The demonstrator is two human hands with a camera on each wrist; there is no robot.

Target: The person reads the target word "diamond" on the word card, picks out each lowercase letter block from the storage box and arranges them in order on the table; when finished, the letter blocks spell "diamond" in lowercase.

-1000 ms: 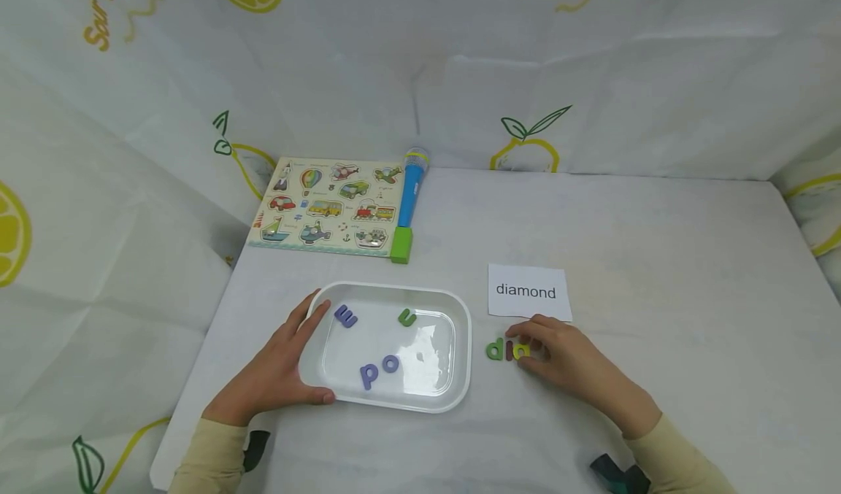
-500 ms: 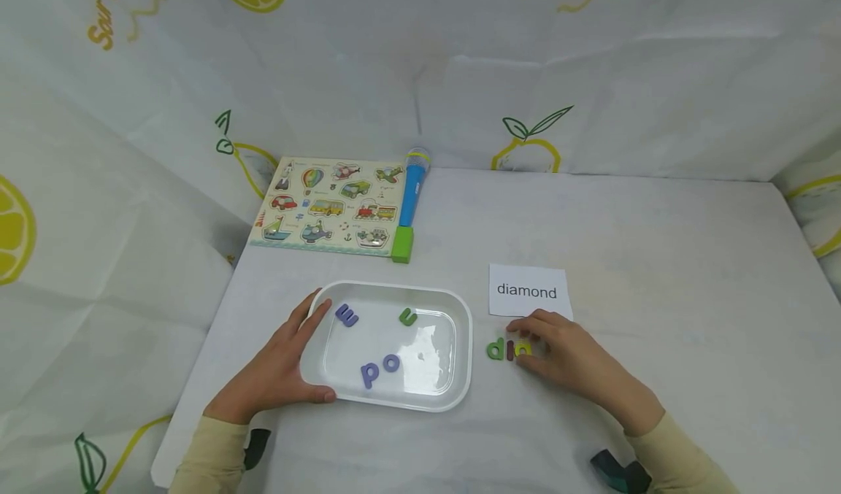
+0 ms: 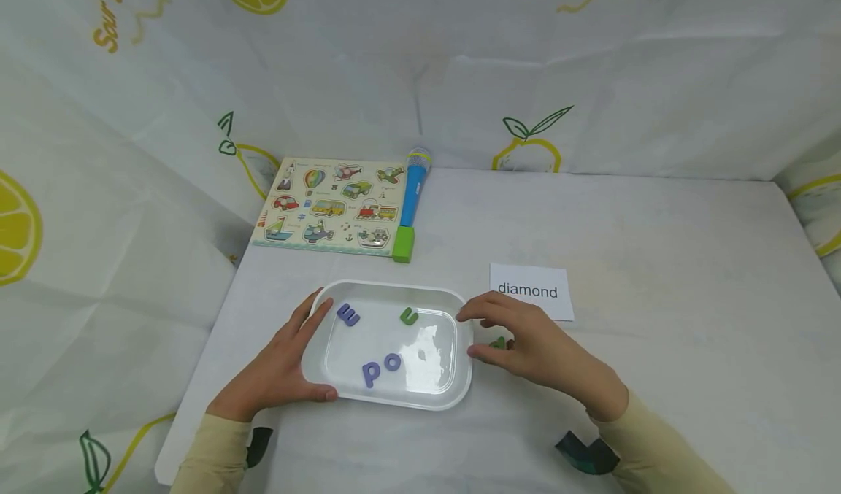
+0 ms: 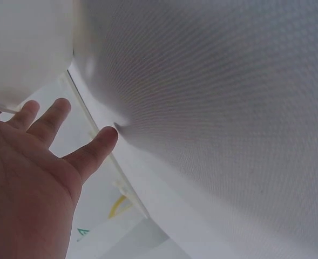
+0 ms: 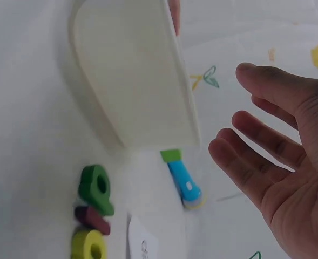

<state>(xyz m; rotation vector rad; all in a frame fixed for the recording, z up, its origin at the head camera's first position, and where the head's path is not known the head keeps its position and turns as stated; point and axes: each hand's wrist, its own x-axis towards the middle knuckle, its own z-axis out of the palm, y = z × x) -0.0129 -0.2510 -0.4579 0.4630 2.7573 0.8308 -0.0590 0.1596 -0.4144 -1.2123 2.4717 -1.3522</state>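
Though partly behind fingers (image 3: 491, 306) — green d (image 3: 498, 343)

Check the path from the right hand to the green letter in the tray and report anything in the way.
Nothing visible stands in the way: the right hand hovers at the right rim of the tray, with only bare tray between it and the green letter.
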